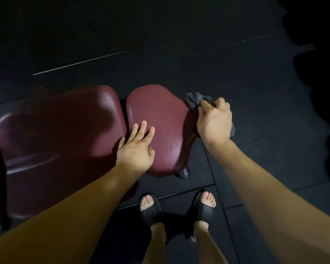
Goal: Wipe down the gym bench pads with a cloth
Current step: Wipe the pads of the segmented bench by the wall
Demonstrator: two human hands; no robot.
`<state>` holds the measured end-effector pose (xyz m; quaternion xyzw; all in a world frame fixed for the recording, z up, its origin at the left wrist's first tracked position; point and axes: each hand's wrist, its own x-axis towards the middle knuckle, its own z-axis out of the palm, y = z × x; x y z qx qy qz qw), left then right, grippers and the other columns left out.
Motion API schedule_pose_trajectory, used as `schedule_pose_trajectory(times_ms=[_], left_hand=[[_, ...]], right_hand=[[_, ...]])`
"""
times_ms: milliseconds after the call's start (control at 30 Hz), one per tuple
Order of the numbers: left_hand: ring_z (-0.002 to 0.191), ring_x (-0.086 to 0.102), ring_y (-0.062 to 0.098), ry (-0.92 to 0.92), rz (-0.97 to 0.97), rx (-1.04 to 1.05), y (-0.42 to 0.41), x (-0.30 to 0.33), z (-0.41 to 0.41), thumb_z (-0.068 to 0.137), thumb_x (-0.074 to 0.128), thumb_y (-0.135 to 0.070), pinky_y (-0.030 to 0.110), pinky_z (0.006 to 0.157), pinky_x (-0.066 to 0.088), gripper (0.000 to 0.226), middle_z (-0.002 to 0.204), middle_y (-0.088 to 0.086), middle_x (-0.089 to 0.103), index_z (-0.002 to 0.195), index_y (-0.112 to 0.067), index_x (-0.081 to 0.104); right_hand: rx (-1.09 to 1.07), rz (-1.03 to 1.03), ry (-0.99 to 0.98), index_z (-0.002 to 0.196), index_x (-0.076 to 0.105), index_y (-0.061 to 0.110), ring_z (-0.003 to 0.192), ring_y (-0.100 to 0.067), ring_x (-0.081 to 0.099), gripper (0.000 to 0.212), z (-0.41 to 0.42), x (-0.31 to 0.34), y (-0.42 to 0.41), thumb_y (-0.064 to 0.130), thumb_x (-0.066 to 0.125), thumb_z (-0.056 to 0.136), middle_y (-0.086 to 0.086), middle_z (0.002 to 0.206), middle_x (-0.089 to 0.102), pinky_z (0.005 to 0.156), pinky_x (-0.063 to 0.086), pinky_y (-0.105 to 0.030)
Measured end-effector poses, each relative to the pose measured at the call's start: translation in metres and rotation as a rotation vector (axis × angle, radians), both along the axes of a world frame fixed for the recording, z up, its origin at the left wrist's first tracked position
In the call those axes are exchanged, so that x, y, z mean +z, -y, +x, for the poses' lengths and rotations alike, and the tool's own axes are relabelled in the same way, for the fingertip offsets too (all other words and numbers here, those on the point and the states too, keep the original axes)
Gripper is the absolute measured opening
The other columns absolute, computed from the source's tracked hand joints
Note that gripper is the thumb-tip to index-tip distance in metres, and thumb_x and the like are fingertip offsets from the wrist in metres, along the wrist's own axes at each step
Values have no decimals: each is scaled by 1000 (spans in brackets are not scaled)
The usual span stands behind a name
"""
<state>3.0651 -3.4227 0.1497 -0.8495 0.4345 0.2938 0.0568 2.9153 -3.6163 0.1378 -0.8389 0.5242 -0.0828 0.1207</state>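
Nearest: two feet in black slides (pixel 179 212) on the dark rubber floor (pixel 255 92), just in front of the small seat pad (pixel 160 115). Left hand (pixel 135 149) rests flat on the seat pad's near-left edge, fingers straight and spread, holding nothing. Right hand (pixel 213 121) is at the seat pad's right edge, fingers curled tight round a bunched grey cloth (pixel 196 100); the cloth touches the pad's far-right edge. The large back pad (pixel 55 130) lies just left of the seat pad, a narrow gap between them. Both pads maroon, glossy. Beyond the seat pad: floor seams only.
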Motion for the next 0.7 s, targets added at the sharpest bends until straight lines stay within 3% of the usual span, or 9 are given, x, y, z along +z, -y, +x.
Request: schedule_pose_trajectory(times_ms=[67, 200, 300, 500, 700], left_hand=[[158, -5, 12, 0, 8, -5, -1, 0, -1, 97, 40, -32, 48, 126, 17, 72, 171, -14, -8, 162, -40, 9], [158, -6, 10, -6, 6, -20, -4, -2, 3, 94, 41, -32, 49, 126, 16, 76, 171, -16, -8, 162, -43, 7], [158, -4, 10, -10, 8, -13, -4, -2, 4, 92, 41, -33, 49, 126, 16, 77, 171, -17, -6, 161, -44, 8], [158, -2, 12, 4, 19, -55, 0, 0, 8, 94, 40, -35, 48, 125, 20, 74, 171, -15, -5, 161, -43, 9], [158, -5, 13, 1, -7, -66, -5, -5, 6, 93, 43, -35, 45, 121, 29, 78, 172, -13, -8, 162, -41, 6]], right_hand=[[-29, 17, -6, 98, 75, 13, 92, -41, 54, 16, 31, -3, -5, 21, 62, 92, -16, 103, 57, 74, 44, -45], [190, 90, -60, 111, 75, 11, 105, -40, 54, 25, 85, -1, -6, 21, 60, 94, -17, 116, 60, 81, 42, -44], [329, 93, -121, 117, 72, 12, 106, -43, 53, 28, 64, 5, 8, 27, 56, 100, -19, 117, 57, 81, 43, -47], [183, 126, -217, 119, 70, 10, 108, -43, 50, 32, -1, 18, 35, 30, 49, 105, -19, 117, 52, 84, 43, -49], [66, 155, -246, 121, 71, 11, 120, -39, 49, 34, 64, 8, 13, 27, 50, 100, -16, 133, 50, 95, 44, -45]])
